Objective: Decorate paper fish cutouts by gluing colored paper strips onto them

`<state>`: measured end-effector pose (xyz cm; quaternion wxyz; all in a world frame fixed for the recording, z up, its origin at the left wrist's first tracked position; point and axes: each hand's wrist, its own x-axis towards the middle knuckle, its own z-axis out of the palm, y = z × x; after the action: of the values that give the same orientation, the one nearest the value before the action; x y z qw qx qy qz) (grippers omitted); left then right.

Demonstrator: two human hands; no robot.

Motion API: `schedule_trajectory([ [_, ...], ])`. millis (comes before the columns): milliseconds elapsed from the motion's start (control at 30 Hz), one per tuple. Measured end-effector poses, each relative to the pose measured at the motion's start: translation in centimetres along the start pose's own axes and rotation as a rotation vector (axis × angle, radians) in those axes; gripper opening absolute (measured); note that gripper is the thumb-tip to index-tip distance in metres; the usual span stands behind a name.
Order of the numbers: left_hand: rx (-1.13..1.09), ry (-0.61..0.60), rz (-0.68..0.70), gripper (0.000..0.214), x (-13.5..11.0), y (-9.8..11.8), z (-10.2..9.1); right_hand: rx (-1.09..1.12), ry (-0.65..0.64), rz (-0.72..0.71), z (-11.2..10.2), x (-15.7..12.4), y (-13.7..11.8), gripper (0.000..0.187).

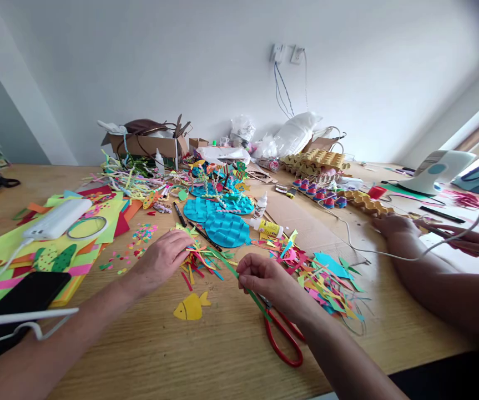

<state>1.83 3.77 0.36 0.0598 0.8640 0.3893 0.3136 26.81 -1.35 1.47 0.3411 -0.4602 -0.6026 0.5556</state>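
My right hand [264, 276] pinches a thin green paper strip [221, 255] between thumb and fingers, in the middle of the table. The strip slants from near my left hand down past my right hand. My left hand [165, 256] rests at a small pile of cut paper strips [200, 260], its fingers curled down; what they hold, if anything, is hidden. Beneath my right hand lie red-handled scissors [281, 344], blades mostly covered. A yellow paper fish [192, 307] lies flat between my forearms. Beyond my hands is a woven blue paper shape [227, 229].
A co-worker's arms [414, 278] reach in from the right near an egg-carton strip [359, 201]. Glue bottles [261, 206], paper scraps [326, 283], coloured sheets [110, 216], a phone [31, 294] and a white power strip [58, 219] surround me. A white cable [406, 256] crosses the right side.
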Motion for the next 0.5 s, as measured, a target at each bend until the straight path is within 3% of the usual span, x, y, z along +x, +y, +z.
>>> schedule_trajectory([
  [267, -0.034, 0.008, -0.189, 0.006, 1.0, -1.1, 2.8, 0.203, 0.104, -0.06, 0.6, 0.4, 1.8, 0.024],
  [500, -0.024, -0.062, -0.187, 0.029, 1.9, -2.4, 3.6, 0.326, 0.285, -0.169, 0.4, 0.3, 2.1, 0.027],
])
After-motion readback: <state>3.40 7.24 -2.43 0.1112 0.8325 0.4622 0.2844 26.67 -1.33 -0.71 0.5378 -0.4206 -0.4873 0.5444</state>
